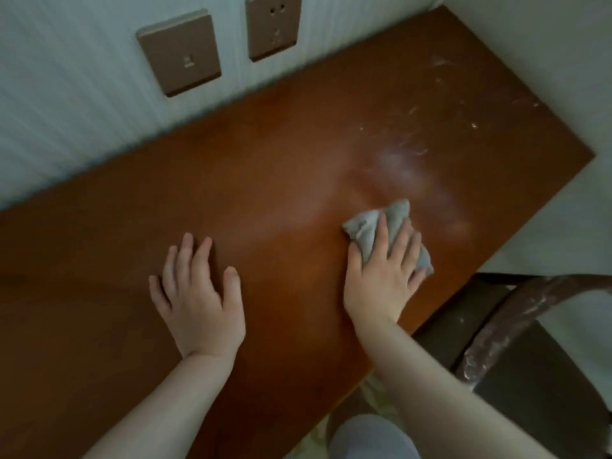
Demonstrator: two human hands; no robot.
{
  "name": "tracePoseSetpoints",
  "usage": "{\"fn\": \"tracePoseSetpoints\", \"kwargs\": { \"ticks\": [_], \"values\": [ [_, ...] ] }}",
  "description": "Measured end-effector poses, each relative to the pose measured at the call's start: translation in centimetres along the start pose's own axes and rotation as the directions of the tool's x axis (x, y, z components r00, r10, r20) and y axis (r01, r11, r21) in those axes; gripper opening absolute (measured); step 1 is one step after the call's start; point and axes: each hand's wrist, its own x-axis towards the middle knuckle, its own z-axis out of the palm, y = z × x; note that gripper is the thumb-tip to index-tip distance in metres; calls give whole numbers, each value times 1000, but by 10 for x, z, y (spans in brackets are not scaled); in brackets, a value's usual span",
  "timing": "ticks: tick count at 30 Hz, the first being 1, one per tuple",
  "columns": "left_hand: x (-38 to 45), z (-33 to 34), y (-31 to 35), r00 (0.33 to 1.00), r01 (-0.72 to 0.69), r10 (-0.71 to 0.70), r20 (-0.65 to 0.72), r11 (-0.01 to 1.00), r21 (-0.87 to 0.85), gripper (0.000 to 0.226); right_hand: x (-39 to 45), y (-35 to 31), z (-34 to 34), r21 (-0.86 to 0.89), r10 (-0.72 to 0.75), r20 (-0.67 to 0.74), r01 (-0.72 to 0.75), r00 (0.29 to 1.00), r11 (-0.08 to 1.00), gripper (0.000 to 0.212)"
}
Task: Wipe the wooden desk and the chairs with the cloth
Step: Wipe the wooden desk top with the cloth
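A reddish-brown wooden desk (265,167) runs along the wall and fills most of the view. My right hand (381,276) presses a crumpled grey cloth (394,223) flat on the desk near its front edge, fingers straight and spread over it. Flat on the bare wood to the left lies my left hand (198,293), fingers spread, holding nothing. White dusty smears and specks (424,140) mark the desk's far right part beyond the cloth. A dark wooden chair (516,326) with a dusty curved backrest stands at the lower right, beside the desk.
A ribbed pale wall (66,111) backs the desk and carries a brown switch plate (180,51) and a brown socket plate (273,24). Pale floor (563,226) shows to the right of the desk. My knee in grey cloth (371,438) is below the desk's front edge.
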Motion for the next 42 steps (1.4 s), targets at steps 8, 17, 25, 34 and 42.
{"fn": "tracePoseSetpoints", "kwargs": {
  "ticks": [8, 17, 25, 34, 42],
  "values": [
    [-15, 10, 49, 951, -275, 286, 119, 956, -100, 52, 25, 74, -30, 10, -310, 86, 310, 947, 951, 60],
    [-18, 68, 125, 940, -292, 311, 138, 946, -143, 51, 41, 76, -35, -54, -509, 189, 526, 840, 849, 62],
    [-19, 72, 127, 970, -227, 240, 29, 946, -233, 52, 22, 47, -32, -5, -686, 298, 720, 664, 694, 63],
    [-17, 75, 130, 971, -225, 234, 45, 962, -156, 54, 66, 40, -36, -76, -252, 114, 261, 961, 962, 63],
    [-19, 73, 133, 973, -215, 224, 51, 966, -143, 54, 155, 82, -55, -11, 47, -27, -47, 999, 999, 61]
  ]
}}
